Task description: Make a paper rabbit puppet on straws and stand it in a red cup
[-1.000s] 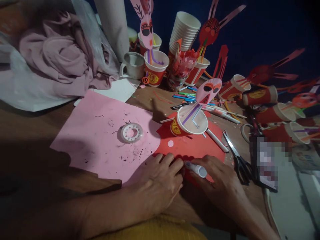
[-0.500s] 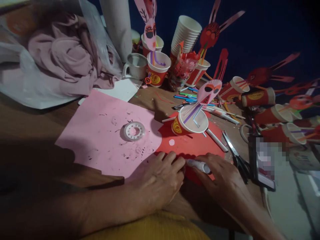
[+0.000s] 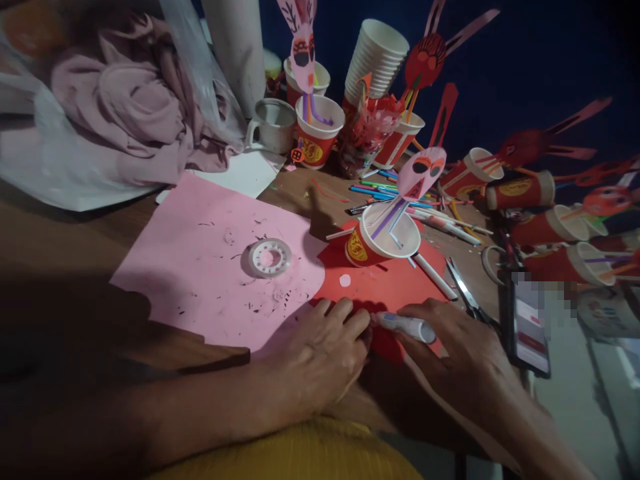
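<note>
My left hand (image 3: 325, 350) is closed at the lower edge of the red paper (image 3: 390, 290); what its fingers hold, if anything, is hidden. My right hand (image 3: 455, 340) grips a white marker-like tube (image 3: 407, 327), whose tip points left towards my left fingers. A small pink paper disc (image 3: 345, 281) lies on the red paper. Just behind it stands a tilted red and white cup (image 3: 357, 247) with straws and a pink paper face (image 3: 423, 175) above it. Pink paper (image 3: 200, 267) with dark marks lies to the left, a white tape ring (image 3: 270, 258) on it.
Scissors (image 3: 465, 287) and a phone (image 3: 531, 327) lie to the right. Markers and straws lie behind the tilted cup. Further back are stacked cups (image 3: 377, 60), a grey mug (image 3: 274, 127) and several decorated cups. A plastic bag with pink cloth (image 3: 135, 107) fills the back left.
My right hand and the white tube have moved slightly right, with the tube's tip a little farther from my left fingers. My left hand is nearly unchanged. The view has shifted slightly.
</note>
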A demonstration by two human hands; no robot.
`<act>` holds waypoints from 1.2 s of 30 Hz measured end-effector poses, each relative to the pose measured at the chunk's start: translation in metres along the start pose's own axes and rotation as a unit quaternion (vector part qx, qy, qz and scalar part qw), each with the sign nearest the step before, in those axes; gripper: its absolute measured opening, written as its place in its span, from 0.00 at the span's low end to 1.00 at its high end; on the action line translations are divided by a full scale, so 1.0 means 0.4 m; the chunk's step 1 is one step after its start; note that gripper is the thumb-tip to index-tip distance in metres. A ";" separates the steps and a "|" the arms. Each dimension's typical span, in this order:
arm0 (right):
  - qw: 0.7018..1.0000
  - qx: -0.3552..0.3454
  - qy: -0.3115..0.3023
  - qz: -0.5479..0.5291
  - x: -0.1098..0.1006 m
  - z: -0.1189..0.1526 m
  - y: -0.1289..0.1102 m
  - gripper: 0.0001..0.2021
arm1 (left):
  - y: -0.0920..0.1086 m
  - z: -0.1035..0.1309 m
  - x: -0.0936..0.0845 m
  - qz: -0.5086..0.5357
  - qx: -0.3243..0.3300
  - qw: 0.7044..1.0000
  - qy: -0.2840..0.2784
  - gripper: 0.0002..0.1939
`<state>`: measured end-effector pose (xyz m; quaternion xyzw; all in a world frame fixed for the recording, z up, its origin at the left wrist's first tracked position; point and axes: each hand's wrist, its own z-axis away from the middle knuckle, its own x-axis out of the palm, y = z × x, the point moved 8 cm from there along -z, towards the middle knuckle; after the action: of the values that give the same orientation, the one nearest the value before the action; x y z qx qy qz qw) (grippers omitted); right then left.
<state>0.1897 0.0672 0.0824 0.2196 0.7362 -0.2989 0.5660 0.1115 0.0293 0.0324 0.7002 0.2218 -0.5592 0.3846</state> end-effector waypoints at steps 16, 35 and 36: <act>0.999 -0.025 -0.028 0.038 0.044 -0.012 -0.020 0.13 | 0.000 0.001 0.004 0.005 -0.001 1.000 0.001 0.11; 1.000 -0.008 -0.020 0.015 0.044 -0.013 -0.005 0.12 | 0.003 0.000 -0.003 -0.004 -0.003 1.000 0.009 0.10; 1.000 -0.006 -0.023 0.016 0.044 -0.009 -0.002 0.12 | 0.003 0.000 -0.004 -0.005 -0.002 1.000 0.008 0.10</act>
<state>0.1822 0.0688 0.0662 0.2209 0.7209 -0.2906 0.5891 0.1120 0.0289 0.0342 0.7030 0.2290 -0.5550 0.3813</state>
